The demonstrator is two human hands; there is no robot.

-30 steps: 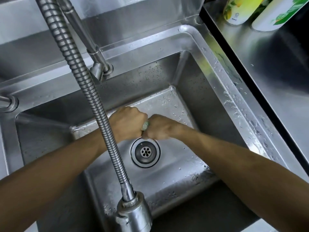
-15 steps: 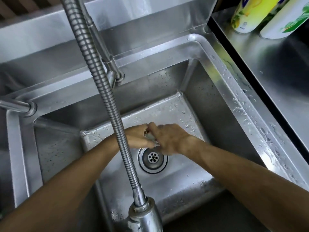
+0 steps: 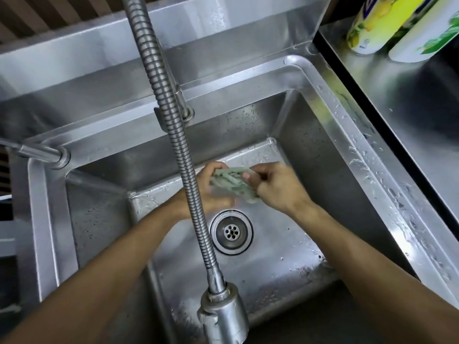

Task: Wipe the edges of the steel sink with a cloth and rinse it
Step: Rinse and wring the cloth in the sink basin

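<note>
Two hands hold a wet cloth over the basin.

Nearest, the spray head [image 3: 223, 316] hangs on its coiled hose [image 3: 173, 125], screening part of the left hand [image 3: 211, 192]; beyond it, left and right hand [image 3: 278, 186] each grip the bunched green cloth [image 3: 232, 182] above the drain [image 3: 231, 232]. Drips could re-wet the sink's right rim [image 3: 387, 194], already beaded with water, or a loosened grip could drop the cloth onto the drain.

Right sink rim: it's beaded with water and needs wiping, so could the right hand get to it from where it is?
Probably yes. The right hand grips the cloth over the basin, and nothing stands between it and the wet right rim.
</note>
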